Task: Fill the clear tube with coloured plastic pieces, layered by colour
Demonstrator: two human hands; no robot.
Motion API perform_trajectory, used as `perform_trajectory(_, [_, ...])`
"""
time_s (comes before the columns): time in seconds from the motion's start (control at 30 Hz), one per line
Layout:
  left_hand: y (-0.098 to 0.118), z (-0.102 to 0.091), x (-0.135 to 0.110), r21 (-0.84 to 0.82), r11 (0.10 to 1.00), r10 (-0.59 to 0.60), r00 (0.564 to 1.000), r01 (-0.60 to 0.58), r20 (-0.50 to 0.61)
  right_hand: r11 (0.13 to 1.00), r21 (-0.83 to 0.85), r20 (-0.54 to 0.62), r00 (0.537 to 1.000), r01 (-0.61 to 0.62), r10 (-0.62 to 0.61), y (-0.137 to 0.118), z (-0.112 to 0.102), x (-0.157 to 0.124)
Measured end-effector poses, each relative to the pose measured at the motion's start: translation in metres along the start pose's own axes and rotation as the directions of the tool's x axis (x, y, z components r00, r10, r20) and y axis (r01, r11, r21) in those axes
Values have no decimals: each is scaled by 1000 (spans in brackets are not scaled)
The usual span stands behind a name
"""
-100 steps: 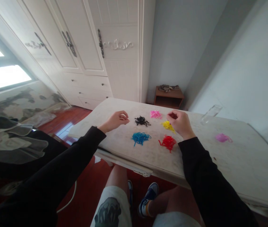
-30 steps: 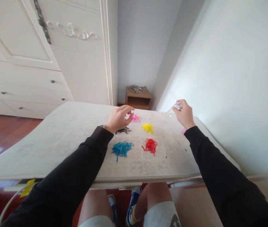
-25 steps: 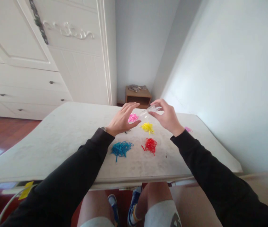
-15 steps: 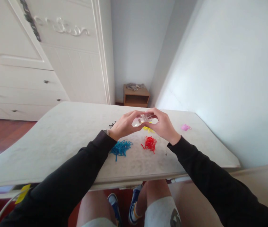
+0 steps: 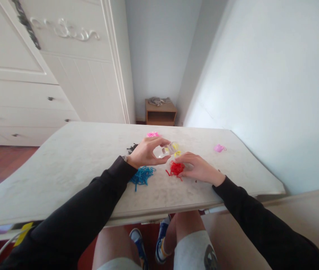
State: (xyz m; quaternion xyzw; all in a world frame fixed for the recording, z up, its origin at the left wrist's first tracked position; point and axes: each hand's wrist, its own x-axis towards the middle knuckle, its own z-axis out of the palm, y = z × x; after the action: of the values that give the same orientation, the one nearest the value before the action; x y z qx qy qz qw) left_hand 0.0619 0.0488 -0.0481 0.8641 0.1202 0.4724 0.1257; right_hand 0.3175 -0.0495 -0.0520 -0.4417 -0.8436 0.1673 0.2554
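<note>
My left hand holds a small clear bottle on its side just above the white tabletop. My right hand rests on the table with its fingertips pinched on the red pile of rubber bands. A blue pile lies under my left wrist. A yellow pile shows just behind the bottle. A black pile and a pink pile lie further back.
A light purple pile lies apart at the right near the wall. A white wardrobe with drawers stands behind the table at left. A small wooden nightstand sits in the far corner. My bare knees and shoes show below the table edge.
My right hand fetched the clear bottle from the right and passed it to my left hand. The right hand has now dropped onto the red pile. The head turned right and down.
</note>
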Motion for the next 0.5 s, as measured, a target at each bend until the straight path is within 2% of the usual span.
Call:
perform_trajectory(0.3, [-5,0,-1,10,1000,-14,998,13,63,995,18,-130,986,103,-100,10,15,2])
perform_trajectory(0.5, [-8,-1,-1,19,1000,18,990,-21,137,995,71,-217,975,64,-47,7,10,0])
